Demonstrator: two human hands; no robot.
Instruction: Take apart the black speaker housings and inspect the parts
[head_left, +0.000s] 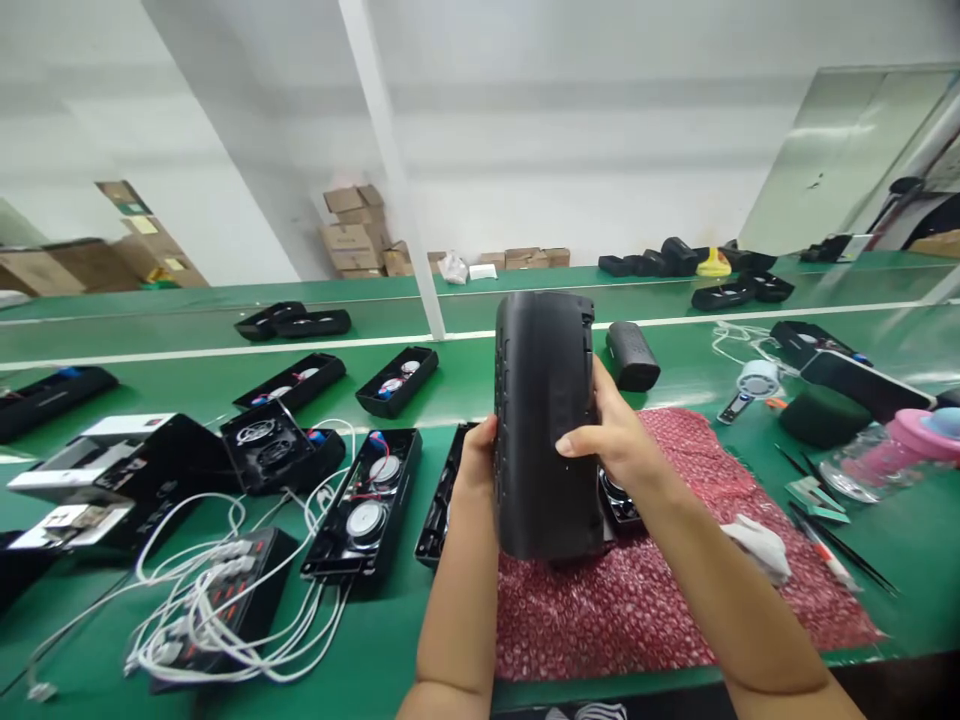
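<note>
A black speaker housing (547,430) is held up over red bubble wrap (600,620), its long side upright in view. My left hand (477,455) grips its left edge, and part of the fingers is hidden behind it. On the right side my right hand (611,425) wraps round it, thumb pressed on the smooth face. Behind and below the housing, partly covered, lie an open black case (442,500) and another open case with a speaker driver (619,500). Further left sits an open case (365,505) with two round drivers and red and blue wires.
White cables (217,610) tangle over a power strip (259,570) at the left. More open cases (397,380) stand on the green table behind. At the right are a small fan (757,380), tweezers (847,550), a white cloth (757,548) and a pink-lidded bottle (885,455).
</note>
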